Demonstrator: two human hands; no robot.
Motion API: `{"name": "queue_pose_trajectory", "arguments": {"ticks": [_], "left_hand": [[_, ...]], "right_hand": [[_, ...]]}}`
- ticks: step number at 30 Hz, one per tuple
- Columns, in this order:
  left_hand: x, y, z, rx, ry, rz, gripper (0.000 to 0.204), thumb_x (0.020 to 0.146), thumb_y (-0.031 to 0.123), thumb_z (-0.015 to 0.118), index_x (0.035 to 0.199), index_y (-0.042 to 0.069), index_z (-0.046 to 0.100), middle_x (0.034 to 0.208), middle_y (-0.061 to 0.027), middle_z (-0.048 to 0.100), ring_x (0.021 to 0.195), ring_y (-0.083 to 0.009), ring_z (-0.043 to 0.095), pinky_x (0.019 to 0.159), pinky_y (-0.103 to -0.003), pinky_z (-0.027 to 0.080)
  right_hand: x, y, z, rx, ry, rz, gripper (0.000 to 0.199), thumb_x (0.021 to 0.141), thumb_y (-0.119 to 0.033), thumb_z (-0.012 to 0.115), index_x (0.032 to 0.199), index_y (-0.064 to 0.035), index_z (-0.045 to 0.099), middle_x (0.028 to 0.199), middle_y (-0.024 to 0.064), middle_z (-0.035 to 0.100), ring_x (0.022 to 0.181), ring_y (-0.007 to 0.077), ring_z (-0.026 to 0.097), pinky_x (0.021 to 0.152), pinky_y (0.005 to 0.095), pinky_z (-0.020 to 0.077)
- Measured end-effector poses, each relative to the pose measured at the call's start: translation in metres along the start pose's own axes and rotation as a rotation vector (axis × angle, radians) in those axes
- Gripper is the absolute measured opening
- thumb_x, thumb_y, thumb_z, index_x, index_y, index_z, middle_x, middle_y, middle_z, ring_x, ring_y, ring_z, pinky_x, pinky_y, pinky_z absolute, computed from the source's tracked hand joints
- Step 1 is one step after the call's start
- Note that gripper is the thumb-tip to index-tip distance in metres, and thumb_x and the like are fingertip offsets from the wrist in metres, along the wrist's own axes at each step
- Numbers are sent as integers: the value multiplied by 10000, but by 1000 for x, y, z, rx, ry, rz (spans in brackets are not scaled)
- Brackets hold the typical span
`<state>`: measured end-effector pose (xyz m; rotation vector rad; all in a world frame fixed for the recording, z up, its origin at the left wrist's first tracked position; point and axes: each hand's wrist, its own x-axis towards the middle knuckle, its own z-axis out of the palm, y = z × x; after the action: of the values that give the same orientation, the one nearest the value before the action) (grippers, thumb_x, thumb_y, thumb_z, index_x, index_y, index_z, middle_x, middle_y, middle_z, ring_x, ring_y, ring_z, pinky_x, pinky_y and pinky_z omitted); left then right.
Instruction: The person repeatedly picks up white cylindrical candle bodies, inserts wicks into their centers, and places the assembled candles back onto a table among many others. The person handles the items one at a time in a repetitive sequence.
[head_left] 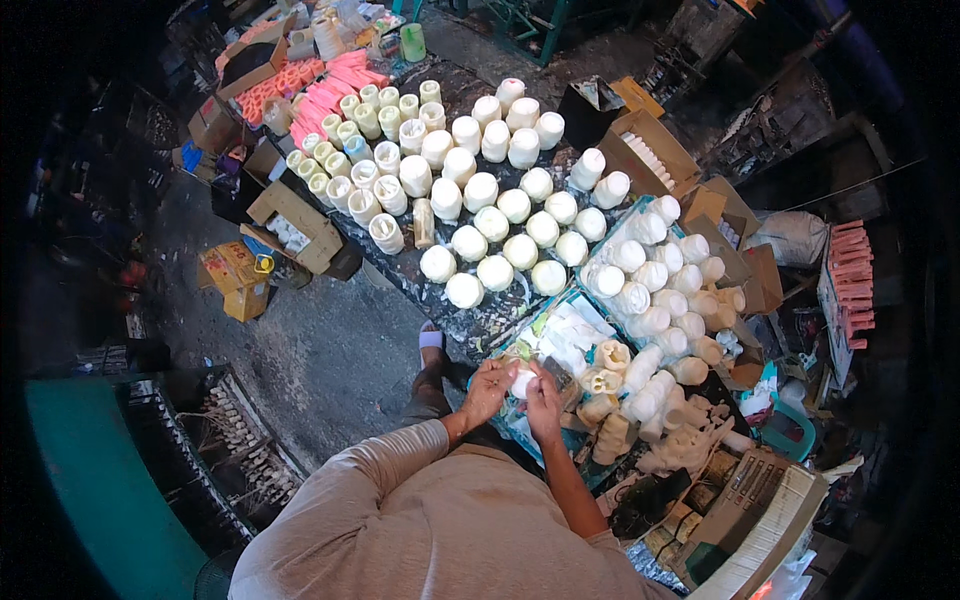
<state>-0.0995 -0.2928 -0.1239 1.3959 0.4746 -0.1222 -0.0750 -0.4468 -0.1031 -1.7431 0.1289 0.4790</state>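
While both hands grip a white mould (522, 382), white cylinders (497, 222) crowd the table (480, 325).

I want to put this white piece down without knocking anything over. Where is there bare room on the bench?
Both hands, left hand and right hand, hold the white piece. The nearest bare patch is the dark bench strip between the round white moulds and the hands. The tray of moulds to the right is packed, and so are the rows further back.

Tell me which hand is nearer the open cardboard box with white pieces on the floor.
Left. The left hand sits on the side toward the cardboard box, which lies far up and left of it; the right hand is farther right, across the white piece.
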Motion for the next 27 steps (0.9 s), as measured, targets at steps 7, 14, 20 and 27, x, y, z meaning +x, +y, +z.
{"name": "queue_pose_trajectory", "arguments": {"ticks": [7, 14, 20, 27], "left_hand": [[4, 32, 4, 356, 171, 333, 220, 983, 202, 702, 957, 5, 797, 867, -177, 740, 816, -306, 711, 737, -406, 545], [34, 25, 0, 583, 186, 241, 291, 985, 247, 676, 875, -7, 766, 787, -246, 708, 750, -425, 700, 701, -499, 541], [48, 5, -19, 959, 44, 66, 440, 1013, 379, 605, 894, -16, 759, 900, -270, 725, 845, -476, 704, 771, -556, 562], [66, 1, -32, 958, -122, 200, 410, 1035, 371, 573, 924, 20, 752, 912, -264, 720, 904, -467, 703, 825, -549, 558]], "right_hand": [[10, 11, -17, 418, -36, 220, 391, 1098, -176, 600, 1435, 21, 626, 1181, 93, 717, 728, 116, 628, 588, 273, 543], [21, 31, 12, 336, 341, 126, 323, 1086, -297, 638, 1058, 3, 757, 750, 49, 688, 508, 116, 569, 481, 280, 483], [36, 64, 13, -264, 349, 329, 444, 1059, -335, 637, 811, 23, 719, 739, 176, 719, 531, 296, 665, 701, 460, 571], [39, 58, 5, -582, 282, 90, 428, 1071, -385, 535, 973, -25, 744, 895, 235, 734, 926, 458, 697, 850, 537, 524]]}}
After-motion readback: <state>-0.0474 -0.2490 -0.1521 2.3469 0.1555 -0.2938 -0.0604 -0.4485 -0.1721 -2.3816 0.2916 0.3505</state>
